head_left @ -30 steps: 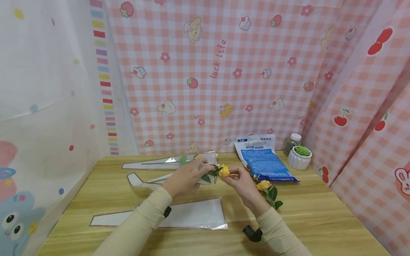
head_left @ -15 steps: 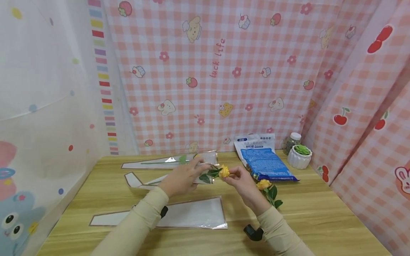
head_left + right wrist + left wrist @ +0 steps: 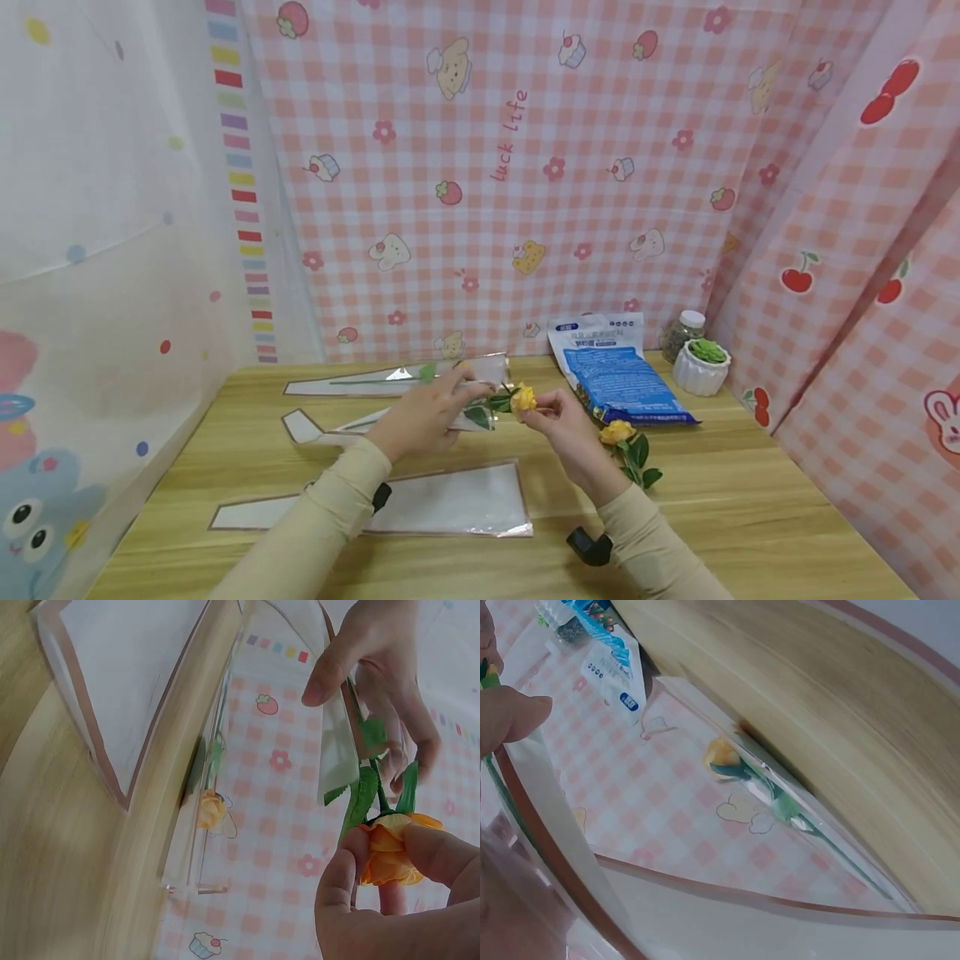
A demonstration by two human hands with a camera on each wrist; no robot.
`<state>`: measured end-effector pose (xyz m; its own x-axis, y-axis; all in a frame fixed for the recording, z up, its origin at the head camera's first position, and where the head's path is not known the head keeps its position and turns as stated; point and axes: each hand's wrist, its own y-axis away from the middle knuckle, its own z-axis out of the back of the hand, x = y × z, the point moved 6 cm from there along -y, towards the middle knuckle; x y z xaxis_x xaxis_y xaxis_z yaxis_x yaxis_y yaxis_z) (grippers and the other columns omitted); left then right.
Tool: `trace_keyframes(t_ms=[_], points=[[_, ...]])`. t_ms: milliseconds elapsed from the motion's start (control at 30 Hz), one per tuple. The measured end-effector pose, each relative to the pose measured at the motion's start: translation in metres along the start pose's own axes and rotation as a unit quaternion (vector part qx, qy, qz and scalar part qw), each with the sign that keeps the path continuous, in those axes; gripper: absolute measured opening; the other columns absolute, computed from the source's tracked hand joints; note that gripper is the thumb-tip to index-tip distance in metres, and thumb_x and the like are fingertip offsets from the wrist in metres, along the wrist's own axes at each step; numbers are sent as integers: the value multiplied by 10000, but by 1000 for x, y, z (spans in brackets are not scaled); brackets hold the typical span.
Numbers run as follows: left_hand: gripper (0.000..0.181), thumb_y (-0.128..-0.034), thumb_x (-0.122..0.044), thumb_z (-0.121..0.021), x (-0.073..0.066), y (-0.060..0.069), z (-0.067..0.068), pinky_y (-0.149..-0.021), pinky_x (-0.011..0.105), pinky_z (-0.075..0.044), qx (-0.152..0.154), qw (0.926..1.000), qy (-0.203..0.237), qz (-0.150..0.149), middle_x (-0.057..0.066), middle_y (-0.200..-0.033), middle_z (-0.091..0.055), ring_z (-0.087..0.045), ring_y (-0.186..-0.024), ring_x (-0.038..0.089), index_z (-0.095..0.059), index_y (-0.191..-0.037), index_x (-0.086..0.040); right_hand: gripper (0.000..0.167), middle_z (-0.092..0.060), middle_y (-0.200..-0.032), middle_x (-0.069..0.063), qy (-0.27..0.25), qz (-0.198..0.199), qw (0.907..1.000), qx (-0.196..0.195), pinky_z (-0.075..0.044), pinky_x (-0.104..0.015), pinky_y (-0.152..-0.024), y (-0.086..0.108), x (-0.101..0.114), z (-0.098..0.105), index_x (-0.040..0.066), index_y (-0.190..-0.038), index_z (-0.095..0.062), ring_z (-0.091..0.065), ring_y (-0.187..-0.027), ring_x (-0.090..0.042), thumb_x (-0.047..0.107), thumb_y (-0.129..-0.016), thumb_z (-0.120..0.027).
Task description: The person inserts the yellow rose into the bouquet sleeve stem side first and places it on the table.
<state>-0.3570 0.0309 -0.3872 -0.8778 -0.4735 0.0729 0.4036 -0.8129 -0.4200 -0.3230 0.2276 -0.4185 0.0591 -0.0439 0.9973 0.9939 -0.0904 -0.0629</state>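
A yellow rose point(image 3: 523, 400) point(image 3: 391, 847) is pinched at its bloom by the right hand point(image 3: 568, 433) point(image 3: 405, 900). Its green stem and leaves point(image 3: 363, 796) run into the mouth of a clear sleeve with a brown border point(image 3: 303, 427) point(image 3: 337, 742). The left hand point(image 3: 423, 417) point(image 3: 379, 675) holds that sleeve near its wide end, with thumb and fingers on either side of it. In the left wrist view, the left thumb point(image 3: 514, 716) lies by the green stem at the frame's edge.
Behind lies a sleeve point(image 3: 397, 379) point(image 3: 832, 847) with another rose inside point(image 3: 723, 757). An empty-looking sleeve point(image 3: 457, 500) lies in front. At right are a loose yellow rose point(image 3: 617, 432), a blue-white bag point(image 3: 622, 379), a jar point(image 3: 681, 333) and a potted succulent point(image 3: 701, 371).
The held sleeve and the left hand have shifted slightly left. The rose bloom has moved little in the right hand's pinch, and the sleeve's narrow end now points farther left.
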Motion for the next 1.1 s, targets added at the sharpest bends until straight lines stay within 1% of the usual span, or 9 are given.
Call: trace_keyframes(t_ms=[167, 300, 467, 533, 600, 800, 900, 1000, 1100], points=[[821, -744, -65, -794, -5, -1, -1, -551, 186, -434, 48, 10000, -58, -6, 100, -1357, -452, -504, -774, 106, -437, -1465, -230, 209, -614, -1068, -142, -25, 57, 9999, 101, -506, -321, -911, 1, 1, -7, -44, -1107, -521, -640, -927, -162, 3, -953, -654], [822, -762, -74, -791, -6, -3, -2, -572, 197, -448, 180, 9997, -79, 111, 114, -1385, -451, -529, -833, 126, -425, -1481, -234, 213, -616, -1065, -141, -110, 26, 9997, 234, -508, -337, -925, 1, 0, -12, -48, -1119, -517, -644, -927, -159, -4, -955, -645], [829, -775, -100, -805, -5, -3, -2, -601, 203, -469, 268, 9994, -112, 183, 112, -1394, -443, -545, -894, 132, -408, -1491, -230, 222, -616, -1104, -174, 45, 56, 9997, 216, -533, -320, -890, -1, 0, -14, -62, -1117, -547, -665, -944, -181, -28, -934, -667], [827, -777, -97, -804, -5, -3, -2, -591, 206, -463, 273, 9994, -91, 173, 112, -1392, -441, -539, -881, 132, -407, -1491, -227, 241, -610, -1130, -190, 132, 64, 9997, 217, -542, -317, -873, -1, 2, -14, -65, -1125, -556, -668, -954, -190, -25, -926, -685], [832, -783, -98, -801, -4, -3, -2, -581, 210, -458, 292, 9994, -66, 178, 113, -1397, -437, -535, -872, 131, -398, -1499, -228, 250, -612, -1149, -208, 162, 74, 9996, 232, -550, -337, -888, 0, 3, -15, -75, -1145, -561, -668, -965, -193, -24, -933, -682], [904, -791, -114, -809, -2, -2, -3, -596, 225, -462, 317, 9991, 89, 259, 118, -1408, -424, -534, -864, 138, -319, -1540, -243, 247, -599, -1178, -226, 7, 217, 9996, 173, -539, -414, -976, 1, 6, -13, -129, -1220, -560, -657, -977, -185, 32, -1033, -551], [961, -782, -111, -819, -1, -1, -3, -580, 237, -464, 282, 9991, 166, 274, 115, -1381, -421, -517, -820, 143, -258, -1551, -244, 250, -600, -1194, -215, 52, 307, 9994, 158, -539, -404, -975, 1, 7, -12, -113, -1223, -583, -648, -1003, -201, 43, -1028, -566], [1031, -776, -132, -846, -1, -1, -3, -638, 273, -521, 276, 9991, 137, 298, 129, -1388, -436, -564, -877, 171, -190, -1565, -232, 226, -624, -1189, -193, 207, 459, 9986, 163, -543, -346, -929, 1, 8, -11, -76, -1201, -621, -634, -1027, -216, 19, -996, -610], [1085, -766, -161, -878, -1, 0, -3, -769, 336, -573, 300, 9989, 113, 344, 140, -1372, -486, -603, -1016, 219, -154, -1573, -203, 210, -644, -1150, -158, 409, 644, 9970, 131, -532, -292, -850, 1, 10, -10, -40, -1176, -653, -618, -1010, -217, 0, -970, -634]])
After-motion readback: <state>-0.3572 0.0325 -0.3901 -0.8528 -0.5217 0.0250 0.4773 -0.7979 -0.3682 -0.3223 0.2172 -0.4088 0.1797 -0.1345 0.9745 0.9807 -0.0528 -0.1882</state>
